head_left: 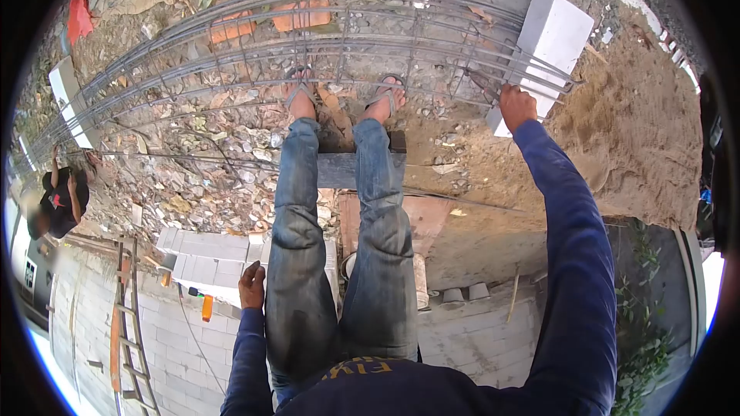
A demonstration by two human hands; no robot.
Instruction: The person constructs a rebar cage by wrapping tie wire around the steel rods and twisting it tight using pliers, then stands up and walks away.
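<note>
My right hand (518, 108) is closed around the handles of what look like dark pincers (482, 82). The tool reaches the lower bars at the right end of a long steel rebar cage (339, 48). That end of the cage rests on a pale concrete block (556, 35), right beside my hand. My left hand (252, 286) is held low by my left leg, over the stacked grey blocks (212, 258). Its fingers are curled together, and whatever may be in them is too small to make out.
Another pale block (71, 100) supports the cage at far left, near a person in dark clothes (63, 200). Under my legs lies a dark beam (335, 171). Rubble and orange bricks (302, 15) cover the ground. A wooden ladder (127, 323) stands at lower left; sand (640, 115) lies right.
</note>
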